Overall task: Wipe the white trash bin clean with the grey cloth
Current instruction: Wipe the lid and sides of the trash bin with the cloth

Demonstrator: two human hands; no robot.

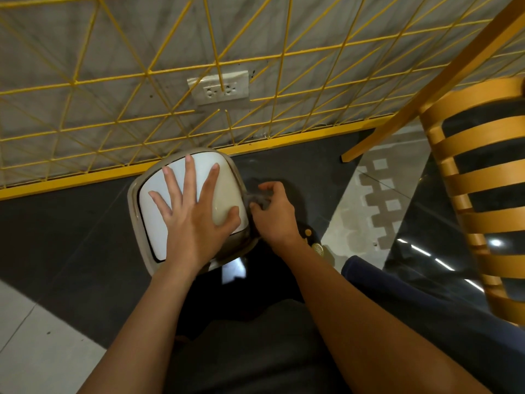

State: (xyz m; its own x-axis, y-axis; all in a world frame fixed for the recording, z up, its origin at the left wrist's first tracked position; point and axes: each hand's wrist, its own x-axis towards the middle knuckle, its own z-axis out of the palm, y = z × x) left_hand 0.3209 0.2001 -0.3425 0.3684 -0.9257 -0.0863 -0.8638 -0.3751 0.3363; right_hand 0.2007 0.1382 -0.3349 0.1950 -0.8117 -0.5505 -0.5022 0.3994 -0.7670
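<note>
Grey wall point(127, 38) with socket point(219, 88) behind yellow wire grid point(181, 72), dark floor point(62, 223), slatted wooden chair point(471, 177).

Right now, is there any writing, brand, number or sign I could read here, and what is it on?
No readable text anywhere in this view.
white trash bin: plain lid, no label showing.
grey cloth: no tag visible.
wall socket: no legible marking.
round emblem near the right hand: too small and blurred to read.
</note>
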